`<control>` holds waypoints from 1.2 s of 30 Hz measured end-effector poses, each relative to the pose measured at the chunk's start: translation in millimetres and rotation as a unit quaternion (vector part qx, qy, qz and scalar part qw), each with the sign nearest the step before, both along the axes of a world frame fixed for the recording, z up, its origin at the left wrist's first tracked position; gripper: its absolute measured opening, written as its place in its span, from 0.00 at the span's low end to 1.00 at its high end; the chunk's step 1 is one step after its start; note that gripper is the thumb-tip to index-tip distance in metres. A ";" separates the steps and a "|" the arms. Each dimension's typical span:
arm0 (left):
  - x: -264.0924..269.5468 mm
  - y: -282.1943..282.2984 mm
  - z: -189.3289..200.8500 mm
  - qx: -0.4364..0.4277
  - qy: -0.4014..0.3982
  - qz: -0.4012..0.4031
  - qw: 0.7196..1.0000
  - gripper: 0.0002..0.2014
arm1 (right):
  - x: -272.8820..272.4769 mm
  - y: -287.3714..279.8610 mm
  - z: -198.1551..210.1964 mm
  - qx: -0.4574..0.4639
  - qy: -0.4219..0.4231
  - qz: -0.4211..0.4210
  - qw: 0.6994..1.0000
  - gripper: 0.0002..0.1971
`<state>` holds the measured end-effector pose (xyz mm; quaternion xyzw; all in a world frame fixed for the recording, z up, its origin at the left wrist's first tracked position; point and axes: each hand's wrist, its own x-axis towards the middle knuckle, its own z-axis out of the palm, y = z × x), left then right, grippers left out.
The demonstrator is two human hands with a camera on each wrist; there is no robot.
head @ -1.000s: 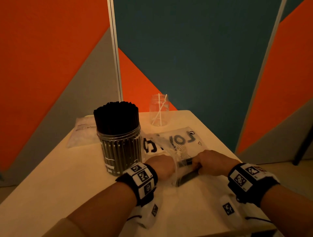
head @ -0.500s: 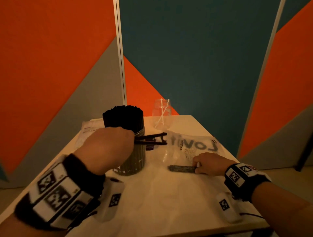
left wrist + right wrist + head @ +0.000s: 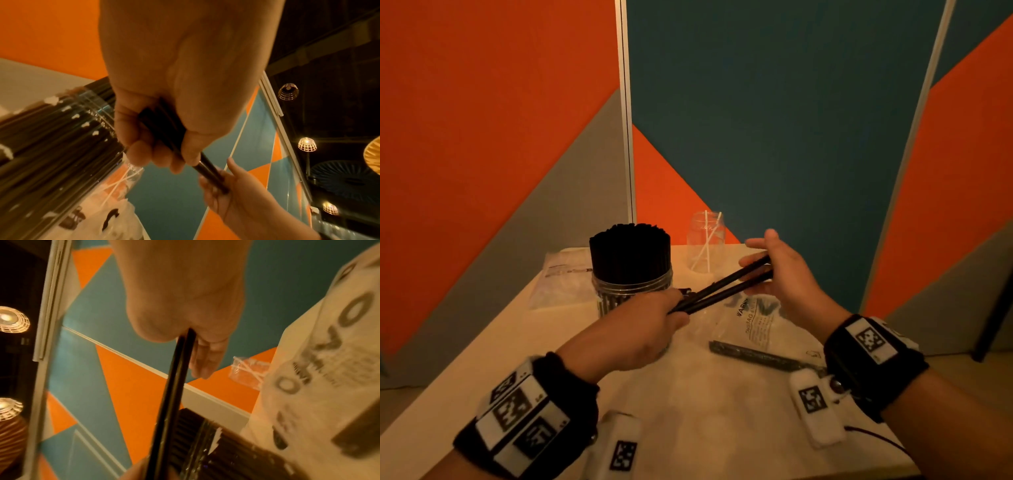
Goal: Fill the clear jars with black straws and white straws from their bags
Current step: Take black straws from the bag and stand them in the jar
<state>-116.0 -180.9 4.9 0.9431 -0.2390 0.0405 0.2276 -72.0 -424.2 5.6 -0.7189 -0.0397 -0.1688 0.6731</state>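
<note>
Black straws, just a few of them, are up in the air between both hands right now, over the counter and slanting from the left hand up to the right. Left hand has its fingers wrapped around the near ends, and the left wrist view shows that grip really clearly. Right hand sits at the far ends with fingers mostly straight and the straws lying across them, so I'd call that more steadying than gripping. My guess is the step is squaring the little bunch up before it goes into the black-straw jar, which is just past the left hand and already packed tight. If so, I'd tap the ends even against the right palm, tip the bunch upright, and work it in at the edge of the pack, since there's barely any gap and a skewed straw will probably catch on the others. The small jar beyond the right hand only has a couple of white straws in it. Hard to tell: exactly how many black straws are held, whether the printed bag under the right hand is empty, and what's inside the other bag out past the left hand. Lighting's dim too.
</note>
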 end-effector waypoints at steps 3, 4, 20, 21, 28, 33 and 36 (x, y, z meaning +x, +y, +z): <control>2.5 -2.7 -10.2 -0.029 0.055 -0.022 0.998 0.03 | 8.8 16.3 10.4 -0.058 -0.086 -0.063 0.993 0.26; 2.3 -4.3 -14.0 -0.053 0.085 -0.029 0.995 0.05 | 11.8 20.5 12.5 -0.102 -0.118 -0.083 0.984 0.27; 26.2 3.5 -37.0 -0.176 0.196 -0.016 0.964 0.09 | 15.0 115.6 32.2 -0.358 -0.401 0.021 0.843 0.21; 26.5 6.5 -38.0 -0.168 0.203 -0.014 0.964 0.07 | 16.7 117.3 30.9 -0.343 -0.382 0.044 0.857 0.21; 24.8 23.3 -49.4 -0.129 0.134 0.067 0.980 0.05 | 52.6 109.6 57.0 -0.372 -0.271 0.140 0.876 0.18; 18.6 31.3 -40.9 -0.171 0.076 0.073 0.980 0.03 | 93.6 115.0 55.6 -0.598 -0.135 0.223 0.758 0.47; 16.6 39.6 -31.6 -0.201 0.037 0.086 0.975 0.06 | 104.3 120.9 47.9 -0.593 -0.120 0.223 0.765 0.44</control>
